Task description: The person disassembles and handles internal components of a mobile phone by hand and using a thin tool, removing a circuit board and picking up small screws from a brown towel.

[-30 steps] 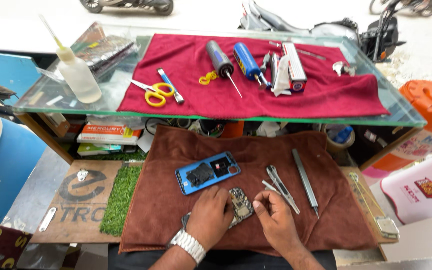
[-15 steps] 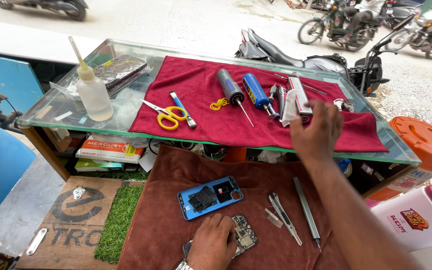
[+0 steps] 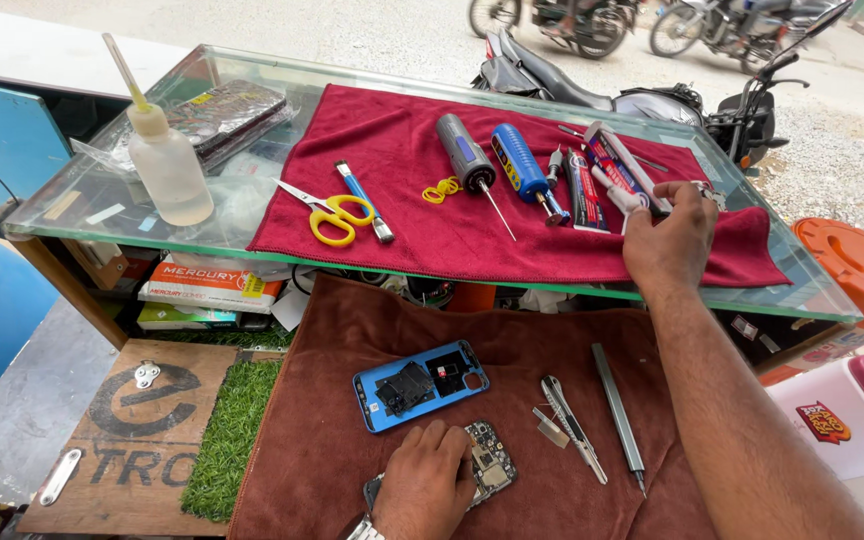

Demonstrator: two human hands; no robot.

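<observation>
Hands are split up now: the right hand [image 3: 668,240] is up on the glass counter [image 3: 102,205], fingers curled around a small whitish tool at the right end of the red cloth [image 3: 432,215], and it looks like a closed grip, though I can't make out exactly what the tool is. A second ago that hand was down on the brown cloth [image 3: 332,400] next to the left one, working on the opened phone; half a second ago it was already reaching over the row of tools. So it has moved from the phone up to the tool row and settled on one piece.

Left hand [image 3: 424,482] hasn't moved. It sits flat with fingers spread narrow, pressing on the opened phone [image 3: 487,462] at the near edge of the brown cloth, with the bare circuit board showing just to the right of the fingers.

Everything else lies as before: blue back cover [image 3: 420,383] just above the phone, tweezers [image 3: 572,428] and a thin metal rod [image 3: 617,415] to the right, yellow scissors [image 3: 330,213], grey screwdriver [image 3: 467,165] and blue screwdriver [image 3: 522,168] on the red cloth, squeeze bottle [image 3: 165,160] at the left of the glass.
</observation>
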